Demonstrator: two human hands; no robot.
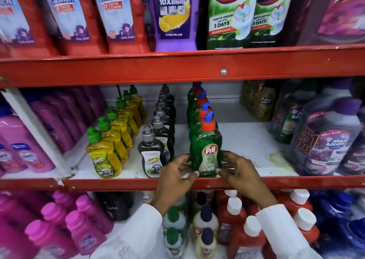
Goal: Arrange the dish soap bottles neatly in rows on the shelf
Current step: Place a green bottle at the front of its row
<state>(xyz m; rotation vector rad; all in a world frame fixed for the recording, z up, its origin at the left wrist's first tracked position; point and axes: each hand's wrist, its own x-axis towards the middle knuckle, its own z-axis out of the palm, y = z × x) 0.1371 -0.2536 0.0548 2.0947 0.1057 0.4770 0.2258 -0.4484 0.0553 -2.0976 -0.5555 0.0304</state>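
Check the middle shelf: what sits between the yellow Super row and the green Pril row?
In the head view, a row of dark Super bottles with grey caps stands between the yellow row and the Pril row, with bare white shelf showing in the gaps.

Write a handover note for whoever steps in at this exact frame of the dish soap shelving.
Left hand and right hand: both cupped around the front green Pril bottle, which stands upright at the middle shelf edge.
Done: three rows run front to back: yellow bottles, black bottles, green bottles.
Left: square up the front Pril bottle and let go. Bare shelf to its right could take another row.
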